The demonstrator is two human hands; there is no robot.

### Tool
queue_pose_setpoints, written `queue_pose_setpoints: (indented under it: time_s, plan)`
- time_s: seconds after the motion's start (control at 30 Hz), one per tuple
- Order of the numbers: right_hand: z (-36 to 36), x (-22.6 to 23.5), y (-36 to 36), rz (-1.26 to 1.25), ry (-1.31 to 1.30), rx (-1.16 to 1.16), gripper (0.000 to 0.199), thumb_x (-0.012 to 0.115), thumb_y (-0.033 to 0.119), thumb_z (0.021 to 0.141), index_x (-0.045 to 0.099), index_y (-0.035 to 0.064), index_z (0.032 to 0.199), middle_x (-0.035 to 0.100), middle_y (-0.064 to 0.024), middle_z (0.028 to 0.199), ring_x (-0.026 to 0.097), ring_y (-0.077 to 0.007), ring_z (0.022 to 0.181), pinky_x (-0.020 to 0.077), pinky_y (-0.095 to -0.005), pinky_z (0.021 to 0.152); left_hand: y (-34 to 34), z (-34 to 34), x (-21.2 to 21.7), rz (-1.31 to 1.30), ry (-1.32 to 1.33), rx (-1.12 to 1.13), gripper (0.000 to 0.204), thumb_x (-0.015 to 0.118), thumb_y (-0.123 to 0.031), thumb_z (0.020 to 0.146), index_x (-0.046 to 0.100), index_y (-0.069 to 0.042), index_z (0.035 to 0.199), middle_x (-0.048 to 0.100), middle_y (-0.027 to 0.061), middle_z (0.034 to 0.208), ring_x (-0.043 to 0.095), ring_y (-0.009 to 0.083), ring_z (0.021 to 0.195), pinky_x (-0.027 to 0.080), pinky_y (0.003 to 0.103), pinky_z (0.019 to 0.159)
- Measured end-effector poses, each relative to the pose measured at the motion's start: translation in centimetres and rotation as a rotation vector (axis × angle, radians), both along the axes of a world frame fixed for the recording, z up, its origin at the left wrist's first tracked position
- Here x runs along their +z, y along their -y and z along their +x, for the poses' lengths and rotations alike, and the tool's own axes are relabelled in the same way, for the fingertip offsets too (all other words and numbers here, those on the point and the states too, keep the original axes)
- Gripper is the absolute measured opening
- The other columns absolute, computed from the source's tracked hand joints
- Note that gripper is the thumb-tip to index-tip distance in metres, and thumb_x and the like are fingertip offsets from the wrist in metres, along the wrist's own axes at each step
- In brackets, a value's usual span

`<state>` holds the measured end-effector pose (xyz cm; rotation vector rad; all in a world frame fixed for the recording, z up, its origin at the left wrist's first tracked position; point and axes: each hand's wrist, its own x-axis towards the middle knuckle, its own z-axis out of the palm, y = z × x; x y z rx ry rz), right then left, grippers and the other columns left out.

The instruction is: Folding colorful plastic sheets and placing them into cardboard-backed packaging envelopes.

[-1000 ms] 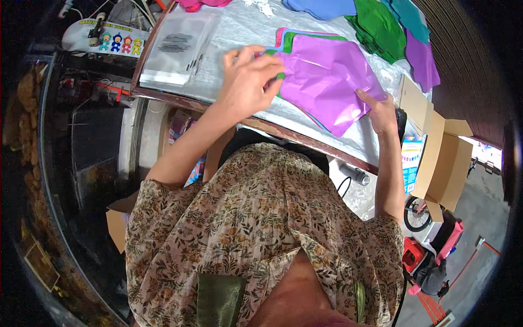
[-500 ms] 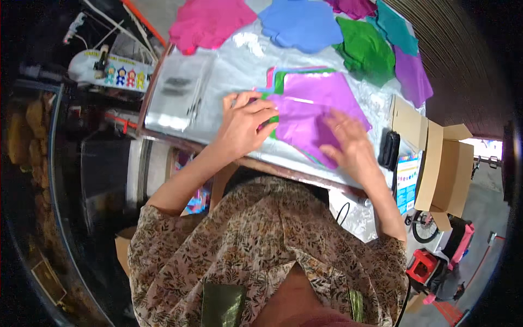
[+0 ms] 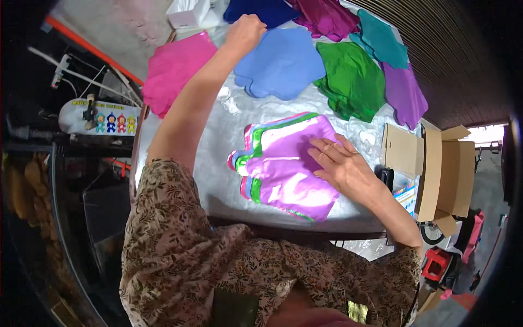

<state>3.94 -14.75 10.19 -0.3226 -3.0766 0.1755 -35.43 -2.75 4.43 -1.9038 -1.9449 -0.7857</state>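
Note:
A fanned stack of flat, shiny, lobed foil pieces lies before me, a purple foil piece on top. Green, blue and pink edges peek out along its left side. My right hand rests open on the purple piece, fingers spread near its right edge. Stretched to the far side, my left hand has curled fingers at the near edge of a dark blue foil pile; its fingertips are partly hidden. Just below that hand lies a light blue foil pile. A pink foil pile sits left of my forearm.
Green, teal, magenta and purple foil piles line the far right. An open cardboard box stands at the right edge, near a black case. A white box sits far left.
My left hand has left the fanned stack and reached forward to the dark blue pile. My right hand stays on the purple piece. My view has shifted, showing more of the far side.

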Motion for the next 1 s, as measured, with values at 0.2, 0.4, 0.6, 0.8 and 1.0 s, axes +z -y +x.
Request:
queue_pose_setpoints:
  time_s: [0.2, 0.4, 0.6, 0.8, 1.0]
  plan:
    - [-1.1, 0.2, -4.2, 0.018, 0.037, 0.039, 0.046, 0.071, 0.022, 0.087, 0.062, 0.0009, 0.127, 0.062, -0.0161, 0.132, 0.060, -0.0289, 0.122, 0.0374, -0.0458, 0.114, -5.4, -1.3, -3.0, -0.104, -0.116, 0.079, 0.015, 0.073, -0.022, 0.085, 0.078, -0.009, 0.091, 0.072, 0.0170, 0.095, 0.068, 0.0357, 0.091, 0.055, 0.046, 0.082]
    - [-5.6, 0.0, -10.0, -0.044, -0.068, 0.091, 0.046, 0.070, 0.018, 0.088, 0.061, 0.0007, 0.129, 0.064, -0.0168, 0.130, 0.062, -0.0315, 0.118, 0.0449, -0.0465, 0.107, -6.4, -3.3, -1.7, -0.179, 0.451, 0.206, 0.024, 0.084, -0.031, 0.076, 0.080, -0.013, 0.090, 0.071, 0.0090, 0.076, 0.070, 0.0253, 0.079, 0.055, 0.037, 0.073]
    - [-16.7, -2.8, -19.1, -0.048, -0.340, 0.000, 0.041, 0.061, 0.008, 0.093, 0.057, 0.0021, 0.133, 0.063, -0.0205, 0.128, 0.060, -0.0380, 0.117, 0.0489, -0.0433, 0.100, -7.5, -7.3, -1.8, -0.325, 0.948, 0.033, 0.025, 0.084, -0.030, 0.079, 0.078, -0.007, 0.084, 0.073, 0.0037, 0.081, 0.067, 0.0128, 0.078, 0.052, 0.027, 0.070]
    - [-27.8, -7.5, -26.7, 0.173, -0.278, -0.171, 0.046, 0.043, 0.039, 0.103, 0.058, 0.0086, 0.134, 0.060, -0.0219, 0.131, 0.055, -0.0382, 0.124, 0.0402, -0.0513, 0.106, -7.4, -5.0, 1.0, -0.116, 0.760, 0.012, 0.005, 0.074, -0.010, 0.080, 0.076, -0.009, 0.085, 0.075, 0.0048, 0.086, 0.070, 0.0198, 0.081, 0.054, 0.032, 0.073]
    - [-29.8, -10.3, -26.3, 0.081, -0.201, -0.381, 0.055, 0.043, 0.051, 0.101, 0.057, 0.0143, 0.139, 0.050, -0.0216, 0.145, 0.045, -0.0375, 0.137, 0.0306, -0.0522, 0.114, -7.3, -5.3, 7.9, 0.266, 0.435, 0.130, 0.004, 0.073, -0.007, 0.078, 0.077, -0.009, 0.079, 0.075, 0.0076, 0.078, 0.069, 0.0194, 0.066, 0.055, 0.035, 0.064]
